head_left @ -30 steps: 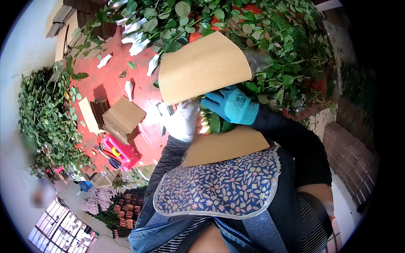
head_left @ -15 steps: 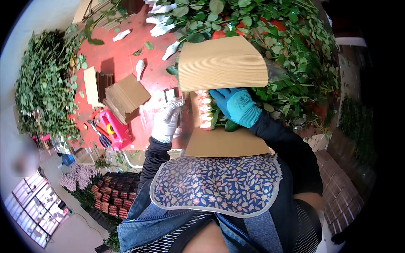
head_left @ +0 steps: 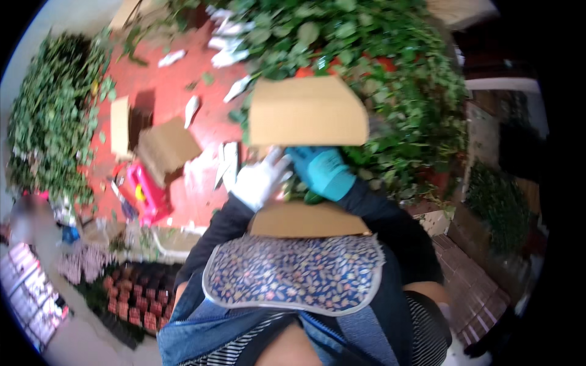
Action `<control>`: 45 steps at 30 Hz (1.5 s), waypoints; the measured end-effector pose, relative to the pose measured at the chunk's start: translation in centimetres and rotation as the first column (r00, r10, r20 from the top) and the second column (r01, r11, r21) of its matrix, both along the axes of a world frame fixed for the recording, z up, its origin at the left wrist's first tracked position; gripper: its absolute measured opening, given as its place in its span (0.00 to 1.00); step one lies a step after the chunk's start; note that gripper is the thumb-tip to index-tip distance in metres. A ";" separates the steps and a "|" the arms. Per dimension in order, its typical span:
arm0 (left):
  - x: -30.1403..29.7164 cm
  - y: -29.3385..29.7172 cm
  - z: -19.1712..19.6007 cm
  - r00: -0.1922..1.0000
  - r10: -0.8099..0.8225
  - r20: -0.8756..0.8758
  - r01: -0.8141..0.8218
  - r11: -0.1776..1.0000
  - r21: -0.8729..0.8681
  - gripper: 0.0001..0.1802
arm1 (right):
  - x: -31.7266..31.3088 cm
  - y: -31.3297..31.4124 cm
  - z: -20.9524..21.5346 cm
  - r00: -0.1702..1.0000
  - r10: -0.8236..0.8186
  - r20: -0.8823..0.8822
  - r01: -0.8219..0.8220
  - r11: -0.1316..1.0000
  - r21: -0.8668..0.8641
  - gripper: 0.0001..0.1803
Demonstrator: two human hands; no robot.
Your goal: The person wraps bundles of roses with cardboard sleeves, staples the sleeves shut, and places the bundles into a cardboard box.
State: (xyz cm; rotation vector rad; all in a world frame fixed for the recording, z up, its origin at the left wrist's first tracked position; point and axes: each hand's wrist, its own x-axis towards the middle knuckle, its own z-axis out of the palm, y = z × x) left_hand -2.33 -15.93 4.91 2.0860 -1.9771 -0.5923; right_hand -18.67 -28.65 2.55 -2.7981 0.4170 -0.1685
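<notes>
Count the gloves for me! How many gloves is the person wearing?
2. A white fabric glove covers the left hand, and a teal rubbery glove covers the right hand. Both sit close together below the brown corrugated cardboard sheet.

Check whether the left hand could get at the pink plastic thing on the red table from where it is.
Probably yes: the left hand is at the flower bunch, and red table between it and the pink thing holds only paper scraps.

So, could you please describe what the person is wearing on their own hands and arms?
The left hand wears a white glove; the right hand wears a teal-blue glove. Both arms are covered by dark, long sleeves reaching the glove cuffs. No markings show on either glove in this blurred view.
</notes>
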 end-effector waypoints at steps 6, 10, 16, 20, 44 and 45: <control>-0.6 1.5 -3.5 0.980 0.196 -0.043 -0.200 0.965 -0.171 0.21 | -1.7 -3.3 10.3 0.995 0.028 0.097 -0.065 0.910 0.409 0.22; -0.3 1.8 -5.3 0.962 0.195 -0.191 -0.229 0.957 -0.176 0.18 | -3.2 -8.6 12.6 0.908 -0.384 0.168 0.358 0.919 0.166 0.30; -0.3 0.9 -6.6 0.948 0.140 -0.287 -0.196 0.964 -0.179 0.19 | -4.0 -12.4 4.4 0.684 -0.555 0.473 -0.275 0.405 0.872 0.33; 0.9 2.5 -10.7 0.882 0.191 -0.431 -0.278 0.949 -0.149 0.21 | -4.6 -10.7 9.6 0.628 -0.608 0.486 -0.720 -0.217 0.659 0.33; 10.2 9.1 -5.3 0.679 0.714 -0.169 -0.708 0.577 -0.407 0.17 | 0.6 1.6 2.7 0.722 0.233 -0.651 -0.143 0.971 0.190 0.39; 11.6 8.4 -4.4 0.607 0.794 -0.033 -0.722 0.534 -0.440 0.28 | 0.9 1.8 2.6 0.715 0.252 -0.652 -0.144 0.966 0.215 0.39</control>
